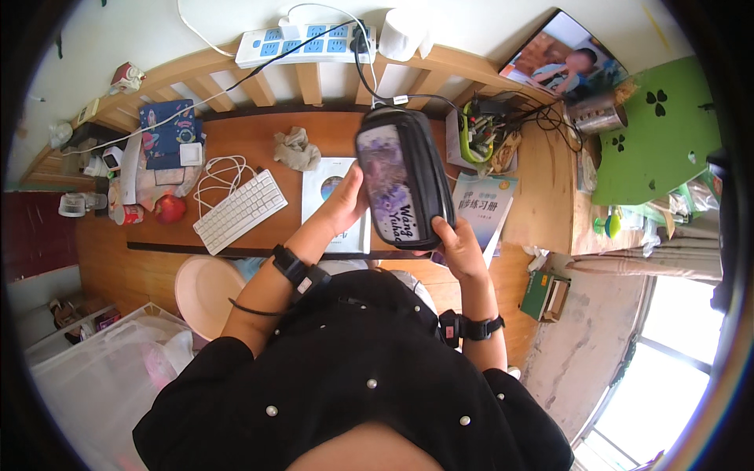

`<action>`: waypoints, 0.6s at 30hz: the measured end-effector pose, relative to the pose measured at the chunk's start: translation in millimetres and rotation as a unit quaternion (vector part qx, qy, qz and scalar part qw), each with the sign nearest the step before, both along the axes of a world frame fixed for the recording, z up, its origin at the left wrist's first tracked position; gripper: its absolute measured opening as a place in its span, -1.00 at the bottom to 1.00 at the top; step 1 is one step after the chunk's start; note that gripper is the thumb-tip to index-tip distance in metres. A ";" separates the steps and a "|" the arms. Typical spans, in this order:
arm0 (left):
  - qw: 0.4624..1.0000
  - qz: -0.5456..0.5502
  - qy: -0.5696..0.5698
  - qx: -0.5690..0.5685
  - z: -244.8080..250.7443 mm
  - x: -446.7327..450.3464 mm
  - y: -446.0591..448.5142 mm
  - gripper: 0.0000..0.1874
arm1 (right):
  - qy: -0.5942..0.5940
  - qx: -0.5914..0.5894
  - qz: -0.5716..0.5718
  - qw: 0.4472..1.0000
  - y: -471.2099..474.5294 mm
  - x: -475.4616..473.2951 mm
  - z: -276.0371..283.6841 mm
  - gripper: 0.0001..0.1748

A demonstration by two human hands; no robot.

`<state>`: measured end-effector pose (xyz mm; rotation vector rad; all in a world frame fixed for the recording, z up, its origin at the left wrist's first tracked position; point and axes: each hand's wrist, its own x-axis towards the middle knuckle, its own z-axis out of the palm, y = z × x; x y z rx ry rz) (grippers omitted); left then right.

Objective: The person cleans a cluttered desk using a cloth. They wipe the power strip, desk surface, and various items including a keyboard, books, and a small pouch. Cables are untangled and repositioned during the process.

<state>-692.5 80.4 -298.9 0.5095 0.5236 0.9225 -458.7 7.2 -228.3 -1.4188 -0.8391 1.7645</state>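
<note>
Both hands hold a black zippered pencil case (pixel 403 179) above the front of a brown desk. A purple-and-white picture panel that bears writing covers one of its faces. My left hand (pixel 351 203) grips the case along its left side, thumb up, the other fingers hidden behind it. At the lower right corner, my right hand (pixel 460 247) has its thumb on the black edge. Partly behind the case and my left hand lies a white booklet (pixel 318 203). Another booklet with a blue-grey cover (pixel 486 200) lies to the right, near my right hand.
A white keyboard (pixel 240 212) with its cable lies left, beside a red apple (pixel 169 208). A crumpled cloth (pixel 297 149) sits behind the booklet. A green basket of pens (pixel 480 135) stands back right. Behind, a power strip (pixel 306 46) rests on wooden rails with cords hanging down.
</note>
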 end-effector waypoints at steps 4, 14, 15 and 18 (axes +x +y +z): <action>0.990 0.073 -0.092 -0.075 26.3 -11.7 12.8 -0.43 | -0.068 0.166 0.044 0.983 9.3 -42.2 17.5 -0.18; 0.959 0.229 -0.122 -0.118 69.4 -38.1 17.3 -0.39 | 0.045 0.125 0.097 0.986 1.8 -98.4 -1.8 -0.56; 0.957 0.231 -0.130 -0.119 67.6 -40.2 17.3 -0.40 | 0.015 0.105 0.099 0.989 7.6 -98.2 -0.5 -0.66; 0.948 0.243 -0.149 -0.144 66.2 -44.2 17.1 -0.43 | 0.009 0.109 0.087 0.990 9.0 -104.8 7.5 -0.80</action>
